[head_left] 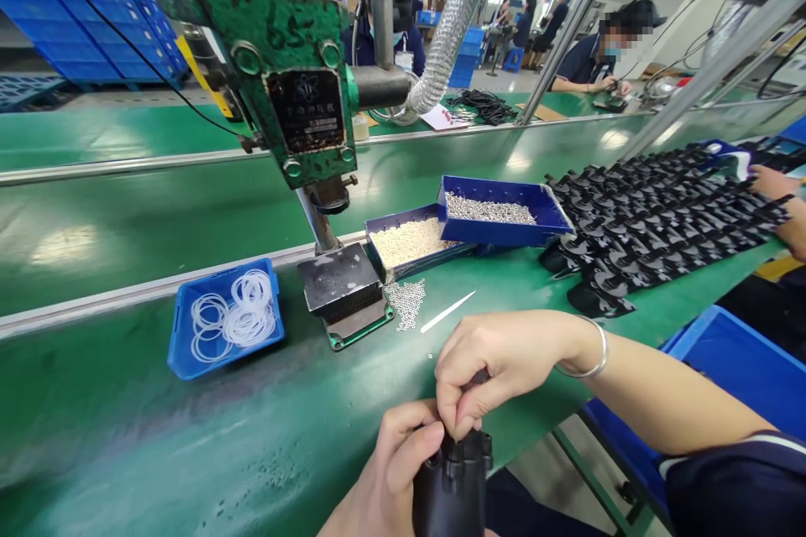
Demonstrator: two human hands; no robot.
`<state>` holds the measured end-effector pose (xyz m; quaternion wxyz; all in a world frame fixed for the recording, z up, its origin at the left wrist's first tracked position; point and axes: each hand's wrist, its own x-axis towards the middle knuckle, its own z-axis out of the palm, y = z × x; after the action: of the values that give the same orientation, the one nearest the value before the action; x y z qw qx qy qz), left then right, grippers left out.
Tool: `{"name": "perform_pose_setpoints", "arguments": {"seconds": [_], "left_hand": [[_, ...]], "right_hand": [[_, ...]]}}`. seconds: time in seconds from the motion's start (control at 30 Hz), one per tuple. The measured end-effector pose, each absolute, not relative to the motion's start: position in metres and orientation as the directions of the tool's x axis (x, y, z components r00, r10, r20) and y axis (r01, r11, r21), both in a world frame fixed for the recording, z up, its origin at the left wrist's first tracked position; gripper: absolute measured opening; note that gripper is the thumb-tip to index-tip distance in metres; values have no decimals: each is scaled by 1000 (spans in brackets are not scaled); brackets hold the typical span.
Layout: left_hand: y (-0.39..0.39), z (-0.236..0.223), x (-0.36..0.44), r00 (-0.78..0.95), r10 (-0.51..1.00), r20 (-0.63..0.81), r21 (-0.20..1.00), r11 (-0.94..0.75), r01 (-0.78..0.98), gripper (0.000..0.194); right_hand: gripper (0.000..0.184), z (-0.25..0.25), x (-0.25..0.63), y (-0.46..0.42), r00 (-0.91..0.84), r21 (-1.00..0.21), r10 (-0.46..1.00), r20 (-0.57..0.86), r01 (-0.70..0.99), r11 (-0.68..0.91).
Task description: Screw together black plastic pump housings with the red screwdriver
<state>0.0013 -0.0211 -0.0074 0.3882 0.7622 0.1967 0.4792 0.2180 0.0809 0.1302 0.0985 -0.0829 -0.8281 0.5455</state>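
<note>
My left hand (387,478) is wrapped round a black plastic part (454,482) at the bottom of the view, near the table's front edge. My right hand (497,365), with a silver bangle (588,352) on the wrist, pinches its fingertips together right on top of that part; what they hold is too small to make out. Just beyond my hands lie a small heap of tiny steel balls (406,302) and a thin white stick (447,312) on the green table (126,419).
A green press (290,84) stands over a metal block (345,289). Blue trays hold clear rings (227,320), white bits (409,242) and metal pins (497,211). Many black parts (661,218) cover the right. Another person's hand (777,185) rests there. Co-workers sit beyond.
</note>
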Motion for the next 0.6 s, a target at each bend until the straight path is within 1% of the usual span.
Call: {"name": "perform_pose_setpoints", "arguments": {"seconds": [0.07,0.2,0.27,0.33,0.4,0.47,0.53,0.6], "left_hand": [[-19,-5,3,448,673,589,774,-628,-75,108],[-13,-2,11,409,668,622,766,-628,-139,126],[-11,0,13,413,686,599,791,-586,-174,129],[-13,2,12,442,705,555,825,-536,-181,128],[-16,2,9,465,707,533,837,-519,-172,120],[-18,1,7,488,688,538,830,-534,-162,113],[-17,0,5,491,674,551,818,-554,-157,115],[-12,1,5,475,676,563,806,-575,-137,120]], "right_hand": [[15,129,218,81,-966,-924,251,53,48,379],[19,125,220,79,-958,-941,284,-48,139,309],[21,123,221,79,-949,-948,305,-74,162,274],[21,123,224,80,-938,-949,336,-82,176,261],[20,126,230,83,-891,-933,444,-98,238,272],[20,129,239,88,-813,-905,566,-136,334,262],[23,132,251,94,-714,-842,676,-182,468,267],[25,129,264,102,-601,-740,775,-195,609,286]]}}
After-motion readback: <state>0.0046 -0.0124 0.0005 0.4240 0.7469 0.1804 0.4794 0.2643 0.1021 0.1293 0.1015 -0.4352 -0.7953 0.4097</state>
